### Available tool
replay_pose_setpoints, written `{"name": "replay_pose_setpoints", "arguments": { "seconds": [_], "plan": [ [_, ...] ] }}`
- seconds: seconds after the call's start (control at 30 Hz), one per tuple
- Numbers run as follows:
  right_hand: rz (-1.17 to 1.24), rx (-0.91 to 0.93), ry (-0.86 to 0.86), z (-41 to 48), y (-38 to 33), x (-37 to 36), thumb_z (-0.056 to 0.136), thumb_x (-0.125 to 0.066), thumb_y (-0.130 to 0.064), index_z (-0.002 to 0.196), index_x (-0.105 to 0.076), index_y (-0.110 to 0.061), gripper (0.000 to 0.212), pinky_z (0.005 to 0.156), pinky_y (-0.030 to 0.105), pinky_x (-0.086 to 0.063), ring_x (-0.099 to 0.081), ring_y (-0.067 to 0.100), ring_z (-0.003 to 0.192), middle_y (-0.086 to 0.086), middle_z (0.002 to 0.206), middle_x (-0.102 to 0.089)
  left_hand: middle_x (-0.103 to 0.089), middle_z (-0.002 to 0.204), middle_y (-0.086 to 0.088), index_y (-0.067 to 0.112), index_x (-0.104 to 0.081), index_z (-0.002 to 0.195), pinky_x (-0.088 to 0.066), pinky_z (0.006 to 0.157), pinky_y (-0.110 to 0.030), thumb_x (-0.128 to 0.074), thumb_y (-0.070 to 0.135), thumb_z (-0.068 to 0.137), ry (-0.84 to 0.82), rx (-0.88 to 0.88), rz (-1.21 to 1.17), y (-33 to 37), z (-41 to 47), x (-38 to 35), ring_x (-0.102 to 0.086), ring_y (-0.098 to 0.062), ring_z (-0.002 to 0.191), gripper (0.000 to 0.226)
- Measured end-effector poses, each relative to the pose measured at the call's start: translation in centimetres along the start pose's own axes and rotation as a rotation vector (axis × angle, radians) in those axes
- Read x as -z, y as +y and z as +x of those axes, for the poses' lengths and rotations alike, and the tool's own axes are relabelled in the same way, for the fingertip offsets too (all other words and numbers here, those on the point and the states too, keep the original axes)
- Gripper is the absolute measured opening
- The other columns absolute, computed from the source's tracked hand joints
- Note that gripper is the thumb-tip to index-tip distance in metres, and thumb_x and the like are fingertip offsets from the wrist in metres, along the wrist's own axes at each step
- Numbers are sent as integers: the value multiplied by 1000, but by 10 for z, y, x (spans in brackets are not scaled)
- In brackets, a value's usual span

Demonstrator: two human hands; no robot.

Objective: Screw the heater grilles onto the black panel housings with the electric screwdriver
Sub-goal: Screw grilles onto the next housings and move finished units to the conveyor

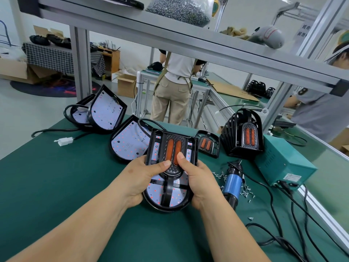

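A black panel housing (166, 202) with a white dotted board inside sits in front of me above the green mat. A black heater grille (172, 146) with two orange bars lies on top of it. My left hand (139, 178) grips the housing's left side, thumb pressing the grille. My right hand (196, 178) grips the right side, thumb on the orange bars. The blue electric screwdriver (232, 186) lies on the mat to the right, untouched, with loose screws (247, 193) scattered around it.
More housings (128, 142) (105, 112) with cables lie at the back left. A spare grille (207, 143) and a stack of grilles (242, 135) stand at the back right. A teal power box (281, 161) and black cords (283, 224) fill the right side. People work beyond.
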State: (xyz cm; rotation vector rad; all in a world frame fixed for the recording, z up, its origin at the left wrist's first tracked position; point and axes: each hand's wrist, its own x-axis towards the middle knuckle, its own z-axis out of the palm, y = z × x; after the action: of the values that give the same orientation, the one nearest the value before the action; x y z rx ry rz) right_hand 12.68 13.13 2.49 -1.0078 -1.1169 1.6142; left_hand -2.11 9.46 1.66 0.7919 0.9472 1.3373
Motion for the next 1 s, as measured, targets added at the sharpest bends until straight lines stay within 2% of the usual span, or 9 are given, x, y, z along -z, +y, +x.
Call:
{"name": "replay_pose_setpoints", "arguments": {
  "seconds": [0.13, 0.27, 0.43, 0.57, 0.67, 0.73, 0.83, 0.9, 1.0],
  "plan": [
    [-6, 1, -2, 0, 2, 0, 89, -72, -24, 104, -72, -7, 22, 83, 48, -60, -75, 32, 90, 15, 99, -76, -75, 105, -16, 11, -75, 101, -61, 81, -45, -75, 17, 71, -6, 3, 1, -1, 0, 2, -73, -34, 95, 30],
    [-20, -14, 22, 0, 3, 0, 89, -72, -23, 102, -71, -8, 21, 80, 46, -61, -75, 30, 87, 14, 97, -77, -75, 106, -16, 13, -78, 97, -59, 86, -46, -75, 18, 71, -6, 10, 3, -5, 1, 3, -73, -34, 97, 26],
    [-13, -34, 27, -1, 3, -2, 90, -71, -22, 109, -69, -4, 27, 88, 53, -58, -74, 34, 93, 16, 99, -76, -74, 109, -18, 8, -72, 112, -57, 89, -49, -75, 18, 72, -2, 27, 6, -7, 3, 5, -72, -36, 99, 42],
    [15, -29, 27, -1, 1, -3, 89, -71, -22, 111, -69, -3, 29, 91, 55, -56, -73, 36, 96, 17, 102, -76, -73, 113, -16, 8, -68, 120, -60, 85, -46, -73, 22, 77, -22, 28, -8, -5, 3, 6, -71, -34, 103, 45],
    [37, -33, 42, -2, 1, -4, 87, -72, -22, 112, -68, -4, 31, 90, 54, -56, -73, 34, 95, 16, 101, -76, -72, 118, -13, 13, -72, 118, -56, 91, -44, -59, 47, 85, -50, 65, -26, -1, 2, 6, -69, -30, 109, 50],
    [26, -41, 59, -3, 1, -5, 88, -72, -21, 109, -69, -5, 26, 88, 54, -57, -74, 31, 91, 14, 98, -77, -71, 121, -13, 14, -73, 118, -51, 94, -43, -41, 66, 88, -38, 99, -82, 1, 2, 6, -68, -28, 113, 68],
    [70, -29, 89, -3, -5, -6, 90, -70, -20, 112, -70, -2, 28, 80, 47, -61, -75, 27, 83, 14, 96, -77, -70, 121, -15, 9, -69, 120, -52, 89, -41, -18, 76, 91, 23, 183, -119, 2, 5, 9, -69, -29, 110, 89],
    [152, -14, 75, -2, -10, -6, 85, -70, -24, 121, -67, 1, 44, 88, 48, -58, -73, 29, 94, 17, 106, -74, -71, 120, -15, 9, -69, 119, -56, 85, -42, -11, 81, 87, -6, 272, -88, 0, 4, 11, -70, -31, 107, 97],
    [251, -39, 17, 0, -15, -1, 75, -70, -34, 128, -63, 0, 64, 104, 54, -48, -64, 36, 116, 22, 123, -67, -71, 119, -17, 15, -77, 108, -54, 86, -49, -7, 91, 75, -199, 382, -9, -5, 2, 8, -71, -38, 101, 108]
  ]
}}
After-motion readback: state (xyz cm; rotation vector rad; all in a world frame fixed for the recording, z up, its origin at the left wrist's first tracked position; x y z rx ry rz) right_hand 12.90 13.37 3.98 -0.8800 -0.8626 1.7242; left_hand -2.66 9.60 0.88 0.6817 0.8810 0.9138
